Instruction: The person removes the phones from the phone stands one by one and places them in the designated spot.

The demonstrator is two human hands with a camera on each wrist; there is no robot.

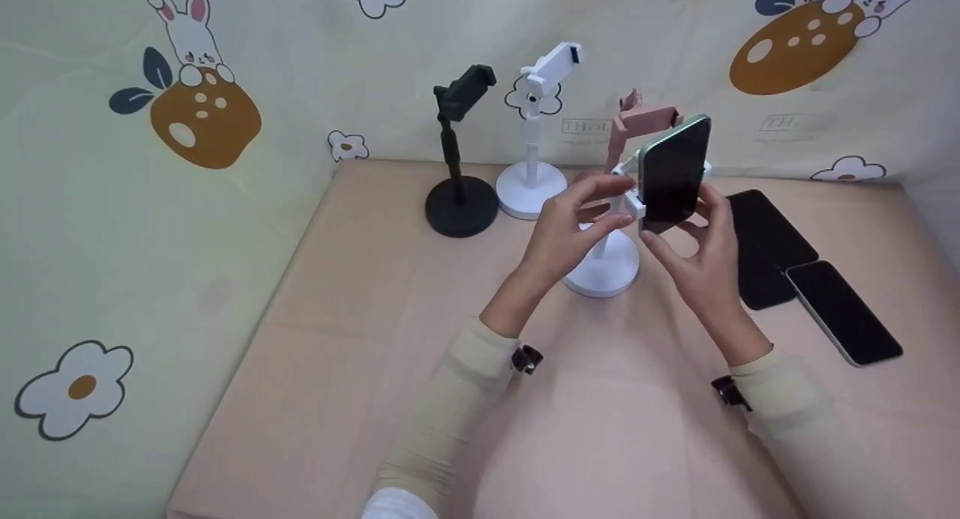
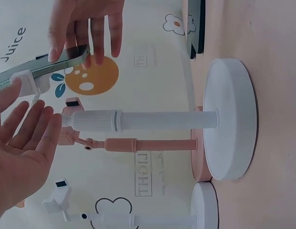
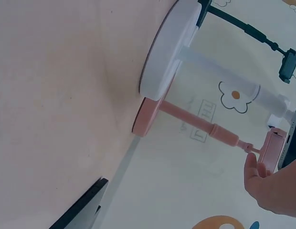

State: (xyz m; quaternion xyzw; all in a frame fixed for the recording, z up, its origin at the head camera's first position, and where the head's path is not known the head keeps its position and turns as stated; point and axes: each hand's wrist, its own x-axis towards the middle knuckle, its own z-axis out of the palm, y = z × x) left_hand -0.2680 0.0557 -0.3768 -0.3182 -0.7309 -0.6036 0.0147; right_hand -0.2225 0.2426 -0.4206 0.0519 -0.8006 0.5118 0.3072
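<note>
A smartphone [image 1: 676, 175] with a pale green edge stands tilted in the clamp [image 1: 635, 204] of a white phone stand [image 1: 602, 271]. My left hand [image 1: 561, 226] pinches the clamp's left side between thumb and forefinger; the left wrist view has its other fingers [image 2: 40, 126] loosely bent below the clamp. At the phone's lower right, my right hand [image 1: 709, 260] holds it, thumb at the bottom edge and fingers by the far side. The right wrist view catches only part of this hand [image 3: 277, 188] and the phone's end [image 3: 292, 143].
Behind are a black phone stand [image 1: 461, 208], another white one [image 1: 531, 193] and a pink one [image 1: 646, 121], partly hidden by the phone. Dark phones [image 1: 776, 230] lie at the right, with a pale-edged phone [image 1: 846, 313] nearest. A patterned cloth [image 1: 300, 91] hangs behind the table.
</note>
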